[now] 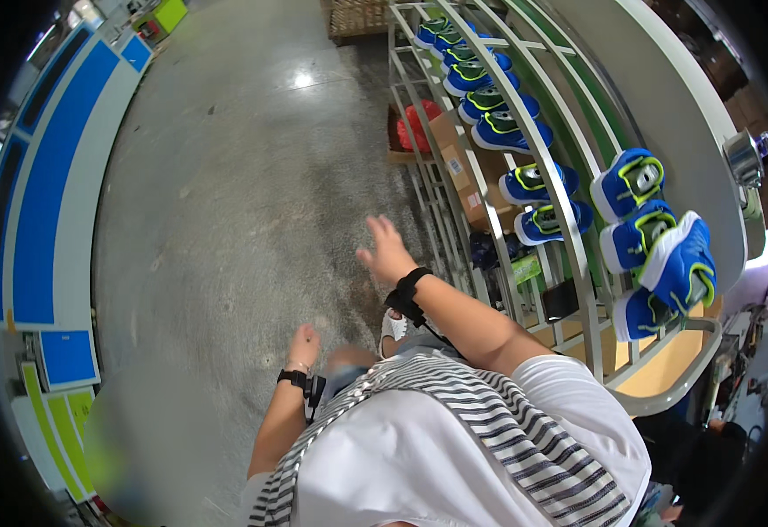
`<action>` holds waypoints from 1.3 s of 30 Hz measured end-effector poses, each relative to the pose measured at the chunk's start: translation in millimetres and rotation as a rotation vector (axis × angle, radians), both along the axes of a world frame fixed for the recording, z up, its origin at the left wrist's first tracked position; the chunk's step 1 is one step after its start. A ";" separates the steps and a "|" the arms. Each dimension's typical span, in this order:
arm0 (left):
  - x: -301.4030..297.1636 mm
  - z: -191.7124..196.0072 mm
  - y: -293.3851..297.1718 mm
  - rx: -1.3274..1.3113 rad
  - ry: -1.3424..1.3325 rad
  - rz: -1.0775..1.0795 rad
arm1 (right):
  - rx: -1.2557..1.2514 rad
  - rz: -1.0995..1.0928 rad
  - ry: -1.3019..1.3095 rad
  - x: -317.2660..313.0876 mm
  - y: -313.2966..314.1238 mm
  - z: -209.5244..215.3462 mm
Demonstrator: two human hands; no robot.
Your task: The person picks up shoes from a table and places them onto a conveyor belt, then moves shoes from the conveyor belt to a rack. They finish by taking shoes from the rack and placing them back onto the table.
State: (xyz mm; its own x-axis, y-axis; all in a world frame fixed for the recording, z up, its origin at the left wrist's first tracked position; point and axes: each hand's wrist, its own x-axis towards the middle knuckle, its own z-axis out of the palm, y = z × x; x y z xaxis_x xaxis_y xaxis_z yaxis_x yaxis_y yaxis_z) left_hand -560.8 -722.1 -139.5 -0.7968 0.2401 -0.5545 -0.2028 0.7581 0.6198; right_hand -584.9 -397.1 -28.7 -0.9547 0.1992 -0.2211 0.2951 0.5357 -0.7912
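Observation:
My right hand (387,253) is held out over the floor, just left of the metal rack. Its fingers are apart and nothing is in them. Lower and to the left, my left hand (304,346) hangs beside my body with its fingers curled in, and no object shows in it. Both wrists wear black straps. Blue sneakers with lime-green trim and white soles stand in a row along the rack; a pair of sneakers (544,202) sits closest to my right hand. On the rack's right side, a sneaker (681,263) leans on others in a small cluster.
The grey metal rack (581,263) runs along my right, next to a pale machine edge (709,114). Cardboard boxes (467,171) and a red bag (417,126) lie low behind its bars. Blue-and-white cabinets (54,193) line the left. Concrete floor (234,193) stretches ahead.

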 end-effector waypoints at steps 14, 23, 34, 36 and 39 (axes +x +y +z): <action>-288.6 155.9 409.8 0.617 0.175 -0.781 | 0.055 -1.179 0.439 -84.9 189.1 66.2; -295.7 182.9 590.8 0.812 0.405 -1.173 | -0.140 -1.651 0.318 -105.1 274.6 13.3; -345.6 200.4 481.2 0.625 -0.452 -1.208 | -0.541 -1.505 0.378 -44.5 103.8 109.1; -358.0 200.8 428.8 0.465 -0.688 -1.150 | -0.566 -1.425 0.327 -15.7 53.4 120.8; -353.1 188.6 372.6 0.239 -0.964 -1.058 | -0.724 -1.389 0.252 26.2 -11.9 120.5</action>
